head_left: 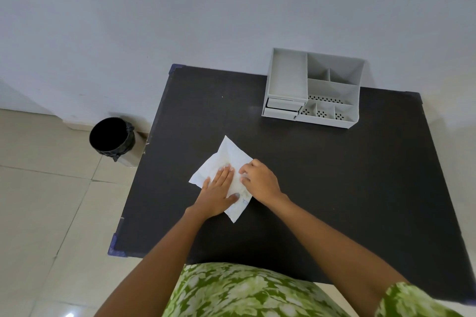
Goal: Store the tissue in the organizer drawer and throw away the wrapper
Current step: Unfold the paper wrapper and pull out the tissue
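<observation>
A white tissue pack in its wrapper (pixel 226 154) lies flat near the middle of the black table (pixel 334 175). My left hand (pixel 216 193) presses flat on its near half, fingers together and stretched out. My right hand (pixel 260 180) pinches the pack's right edge with curled fingers. The grey organizer (pixel 313 87) stands at the table's far right, against the wall, with two small drawers (pixel 282 108) at its front left, both slightly pulled out. A black-lined bin (pixel 112 137) stands on the floor to the left of the table.
The organizer's open compartments hold nothing that I can see. A white wall runs behind the table. Pale floor tiles (pixel 46 201) lie to the left. My green patterned clothing (pixel 231 291) fills the bottom edge.
</observation>
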